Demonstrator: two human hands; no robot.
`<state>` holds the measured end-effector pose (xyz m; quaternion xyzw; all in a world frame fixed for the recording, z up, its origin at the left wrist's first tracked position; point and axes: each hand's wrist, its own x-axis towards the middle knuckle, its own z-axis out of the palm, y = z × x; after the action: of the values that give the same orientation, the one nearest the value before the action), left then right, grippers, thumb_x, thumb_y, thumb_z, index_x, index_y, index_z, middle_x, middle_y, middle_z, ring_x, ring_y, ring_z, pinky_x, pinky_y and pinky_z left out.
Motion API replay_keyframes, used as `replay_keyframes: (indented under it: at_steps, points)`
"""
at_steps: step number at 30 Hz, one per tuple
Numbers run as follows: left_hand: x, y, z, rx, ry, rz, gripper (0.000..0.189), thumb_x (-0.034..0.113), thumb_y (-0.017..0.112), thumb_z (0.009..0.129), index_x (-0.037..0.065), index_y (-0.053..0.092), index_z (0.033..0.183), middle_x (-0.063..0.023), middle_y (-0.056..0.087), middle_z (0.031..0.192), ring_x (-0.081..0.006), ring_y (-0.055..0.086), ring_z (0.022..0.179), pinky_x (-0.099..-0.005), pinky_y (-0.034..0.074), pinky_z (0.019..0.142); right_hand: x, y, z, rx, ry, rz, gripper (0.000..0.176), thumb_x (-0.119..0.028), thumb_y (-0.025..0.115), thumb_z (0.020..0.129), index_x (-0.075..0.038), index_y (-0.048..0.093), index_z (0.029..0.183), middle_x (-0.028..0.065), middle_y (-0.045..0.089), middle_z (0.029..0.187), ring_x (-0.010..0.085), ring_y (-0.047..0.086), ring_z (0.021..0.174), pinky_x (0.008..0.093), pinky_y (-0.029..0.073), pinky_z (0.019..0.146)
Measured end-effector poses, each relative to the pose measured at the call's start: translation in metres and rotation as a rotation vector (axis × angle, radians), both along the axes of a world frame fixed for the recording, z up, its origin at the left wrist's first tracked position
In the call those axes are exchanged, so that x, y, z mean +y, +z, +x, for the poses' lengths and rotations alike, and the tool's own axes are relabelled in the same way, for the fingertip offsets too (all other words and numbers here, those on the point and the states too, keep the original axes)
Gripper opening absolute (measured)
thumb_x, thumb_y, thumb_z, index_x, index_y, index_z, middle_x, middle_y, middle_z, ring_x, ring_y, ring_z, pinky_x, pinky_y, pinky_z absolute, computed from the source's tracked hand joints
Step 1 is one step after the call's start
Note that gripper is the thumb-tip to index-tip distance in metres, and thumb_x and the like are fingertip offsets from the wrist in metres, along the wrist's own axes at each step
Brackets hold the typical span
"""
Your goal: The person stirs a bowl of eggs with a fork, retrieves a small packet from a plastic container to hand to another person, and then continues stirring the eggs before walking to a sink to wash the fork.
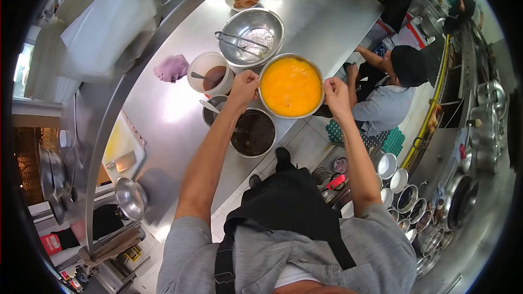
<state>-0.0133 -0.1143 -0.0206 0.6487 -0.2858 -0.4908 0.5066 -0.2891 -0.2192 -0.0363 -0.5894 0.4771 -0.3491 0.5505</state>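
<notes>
A round metal bowl filled with bright yellow-orange liquid (291,87) is held between both hands over the counter's edge. My left hand (246,88) pinches its left rim, and my right hand (336,95) grips the right rim. Behind it, a metal colander (231,20) has tongs (239,42) lying inside. To the left, a white tub (197,65) holds brown sauce and a spoon. Just below my left hand is a pot of dark liquid (257,135), beside a smaller metal container with a light-handled utensil (210,106).
A small dish of brown food (236,1) and a purple cloth (171,68) lie on the steel counter (158,155). At right, a person in a dark cap (384,106) sits near stacked metal pots (407,198). A cutting board (124,140) is at left.
</notes>
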Motion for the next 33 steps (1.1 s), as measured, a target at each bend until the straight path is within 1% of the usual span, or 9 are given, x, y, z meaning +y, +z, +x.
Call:
replay_keyframes:
  at_steps: [3,5,10,13,18,25,26,30,33]
  points:
    - [0.01,0.017,-0.004,0.02,0.028,-0.107,0.002,0.003,0.06,0.087,0.003,0.06,0.089,-0.0026,0.059,0.072,-0.0087,0.054,0.053,-0.0235,0.043,0.046,0.001,0.046,-0.007,0.005,0.036,-0.076,0.018,-0.015,0.055,0.099,0.0,0.059,0.09,-0.0017,0.054,0.065,0.0048,0.048,0.052,0.0221,0.037,0.045]
    - [0.026,0.046,-0.007,0.084,0.035,-0.162,0.003,0.004,0.062,0.088,0.003,0.059,0.089,-0.002,0.058,0.069,-0.0092,0.054,0.051,-0.023,0.043,0.045,0.006,0.075,-0.01,0.004,0.077,-0.126,0.019,-0.018,0.055,0.1,-0.001,0.059,0.092,-0.002,0.055,0.067,0.0041,0.047,0.05,0.0198,0.036,0.044]
    - [0.09,0.124,-0.005,0.193,0.098,-0.224,0.005,0.004,0.063,0.088,0.004,0.059,0.091,-0.002,0.059,0.068,-0.0099,0.055,0.049,-0.022,0.043,0.044,0.048,0.154,0.008,-0.008,0.124,-0.097,0.013,-0.012,0.056,0.096,0.0,0.059,0.092,0.0005,0.057,0.065,0.0056,0.05,0.05,0.0216,0.037,0.044]
    - [0.143,0.145,0.009,0.128,0.146,-0.229,0.005,0.004,0.063,0.087,0.004,0.058,0.09,-0.0026,0.06,0.068,-0.0092,0.055,0.049,-0.0211,0.042,0.043,0.08,0.174,0.026,-0.08,0.231,-0.044,0.014,-0.012,0.055,0.095,0.0,0.061,0.091,-0.0009,0.059,0.068,0.0034,0.05,0.048,0.0184,0.037,0.042]
    - [0.251,0.165,0.03,0.079,0.28,-0.188,0.004,0.005,0.061,0.087,0.003,0.059,0.085,-0.0028,0.06,0.067,-0.0087,0.055,0.048,-0.0213,0.042,0.043,0.151,0.174,0.073,-0.123,0.389,0.034,0.017,-0.016,0.058,0.096,0.0,0.06,0.091,-0.0004,0.058,0.067,0.0045,0.051,0.048,0.0192,0.039,0.042]
    - [0.392,0.117,0.063,0.105,0.482,-0.139,0.004,0.005,0.061,0.088,0.001,0.061,0.089,-0.0029,0.059,0.066,-0.01,0.055,0.049,-0.022,0.042,0.043,0.244,0.112,0.15,-0.098,0.594,0.239,0.021,-0.017,0.053,0.099,0.0,0.06,0.088,0.0009,0.055,0.064,0.0074,0.05,0.048,0.0226,0.039,0.043]
    - [0.406,0.108,0.068,0.096,0.511,-0.109,0.005,0.007,0.06,0.088,0.002,0.061,0.089,-0.0027,0.058,0.065,-0.0102,0.055,0.049,-0.0227,0.043,0.044,0.254,0.1,0.161,-0.112,0.62,0.272,0.028,-0.023,0.052,0.1,-0.002,0.058,0.082,0.0011,0.053,0.062,0.0081,0.049,0.047,0.0232,0.038,0.042]
    - [0.445,0.058,0.082,0.1,0.587,0.007,0.006,0.008,0.058,0.088,0.003,0.06,0.09,-0.0028,0.058,0.066,-0.0113,0.055,0.052,-0.0231,0.044,0.048,0.288,0.051,0.196,-0.091,0.685,0.279,0.042,-0.037,0.048,0.103,-0.005,0.054,0.076,0.0003,0.051,0.06,0.0087,0.049,0.047,0.024,0.038,0.042]
    - [0.465,0.02,0.089,0.114,0.602,0.029,0.006,0.008,0.057,0.087,0.004,0.06,0.091,-0.0023,0.058,0.067,-0.0109,0.056,0.053,-0.0231,0.044,0.05,0.305,0.016,0.212,-0.012,0.704,0.279,0.042,-0.043,0.047,0.103,-0.009,0.054,0.08,-0.0021,0.048,0.062,0.0074,0.047,0.048,0.0226,0.038,0.044]
